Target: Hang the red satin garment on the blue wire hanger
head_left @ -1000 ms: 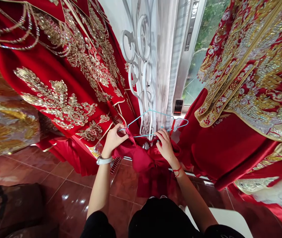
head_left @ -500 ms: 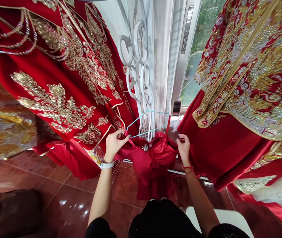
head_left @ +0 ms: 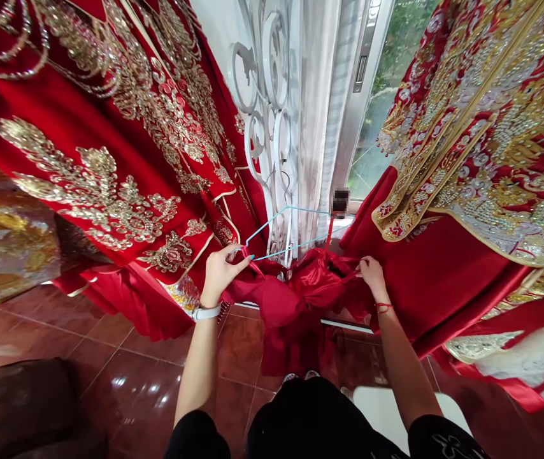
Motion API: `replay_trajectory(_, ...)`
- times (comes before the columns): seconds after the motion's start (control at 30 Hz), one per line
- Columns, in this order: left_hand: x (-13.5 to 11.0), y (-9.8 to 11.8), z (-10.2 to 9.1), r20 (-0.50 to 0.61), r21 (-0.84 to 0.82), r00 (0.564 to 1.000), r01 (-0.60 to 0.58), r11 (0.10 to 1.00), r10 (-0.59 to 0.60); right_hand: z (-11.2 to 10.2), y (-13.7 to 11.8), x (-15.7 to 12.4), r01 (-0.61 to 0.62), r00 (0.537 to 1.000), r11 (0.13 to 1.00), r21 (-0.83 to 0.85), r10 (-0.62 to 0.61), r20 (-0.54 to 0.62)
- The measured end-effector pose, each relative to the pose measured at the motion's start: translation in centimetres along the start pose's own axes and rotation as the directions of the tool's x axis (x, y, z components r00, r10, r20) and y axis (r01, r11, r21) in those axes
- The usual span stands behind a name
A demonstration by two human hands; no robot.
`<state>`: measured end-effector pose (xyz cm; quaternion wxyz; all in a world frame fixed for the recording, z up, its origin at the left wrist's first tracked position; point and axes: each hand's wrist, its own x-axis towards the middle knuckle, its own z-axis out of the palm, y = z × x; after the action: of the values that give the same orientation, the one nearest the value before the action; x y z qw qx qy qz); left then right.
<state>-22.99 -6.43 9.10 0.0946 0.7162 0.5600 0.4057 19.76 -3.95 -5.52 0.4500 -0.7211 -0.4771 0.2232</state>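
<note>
A red satin dress (head_left: pixel 295 296) with thin straps hangs from a light-blue clothes hanger (head_left: pixel 266 227). My left hand (head_left: pixel 224 271) pinches a dress strap at the hanger's left corner, thumb and fingers closed. Over the hanger's right end runs the other strap (head_left: pixel 330 231). My right hand (head_left: pixel 372 275) is closed on the dress's right upper edge and holds it out to the side, apart from the hanger. The dark hanger hook (head_left: pixel 279 182) rises in front of white scrolled metalwork (head_left: pixel 279 137).
Red gowns with gold beading (head_left: pixel 104 191) hang on the left, and a densely embroidered red-and-gold garment (head_left: pixel 482 166) on the right. A window frame (head_left: pixel 355 108) stands behind. Below are a white stool (head_left: pixel 381 421), a dark brown object (head_left: pixel 23 408) and red floor tiles (head_left: pixel 143 376).
My right hand has moved right and now pulls the dress's upper edge outward, spreading the fabric. My left hand keeps its pinch at the hanger's left corner.
</note>
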Motion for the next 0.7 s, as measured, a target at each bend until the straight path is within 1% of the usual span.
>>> replay_trajectory(0.07, 0.0, -0.1, 0.1, 0.001, -0.016, 1.0, 0.003, 1.0, -0.003, -0.7, -1.4, 0.9, -0.02, 0.999, 0.993, 0.119, 0.025, -0.042)
replay_trajectory(0.13, -0.1, -0.1, 0.3, 0.002, -0.03, 1.0, 0.001, 1.0, -0.001, -1.3, -3.0, 1.3, -0.012, 0.997, 0.952, 0.307, 0.033, -0.064)
replay_trajectory(0.2, -0.1, -0.2, 0.4, 0.004, -0.038, 1.0, -0.006, 0.999, 0.006, -1.8, -4.7, 1.1, 0.009, 0.996, 0.843, 0.538, 0.038, -0.075)
replay_trajectory(0.27, -0.1, -0.3, 0.5, 0.006, -0.043, 1.0, -0.011, 0.999, 0.011, -2.4, -6.2, 0.6, 0.022, 0.997, 0.713, 0.701, 0.037, -0.068)
replay_trajectory(0.33, -0.1, -0.4, 0.5, 0.006, -0.047, 1.0, -0.012, 0.999, 0.012, -2.9, -7.2, -0.1, 0.036, 0.998, 0.637, 0.77, 0.014, -0.058)
replay_trajectory(0.43, -0.1, -0.4, 0.4, 0.015, -0.057, 1.0, -0.01, 0.998, 0.011, -3.6, -7.8, -0.9, 0.082, 0.997, 0.557, 0.827, -0.057, -0.06)
replay_trajectory(0.47, 0.0, -0.4, 0.4, 0.019, -0.062, 1.0, -0.011, 0.998, 0.012, -3.7, -7.7, -1.1, 0.097, 0.995, 0.545, 0.833, -0.079, -0.064)
replay_trajectory(0.53, 0.0, -0.4, 0.4, 0.023, -0.073, 1.0, -0.011, 0.997, 0.013, -4.0, -7.4, -1.2, 0.122, 0.991, 0.552, 0.825, -0.108, -0.075)
replay_trajectory(0.6, 0.0, -0.5, 0.5, 0.02, -0.084, 1.0, -0.01, 0.996, 0.012, -4.1, -6.9, -1.3, 0.147, 0.989, 0.583, 0.799, -0.104, -0.106)
replay_trajectory(0.7, 0.0, -0.7, 0.7, 0.015, -0.096, 1.0, -0.011, 0.995, 0.013, -4.0, -6.3, -1.5, 0.204, 0.976, 0.641, 0.74, -0.075, -0.204)
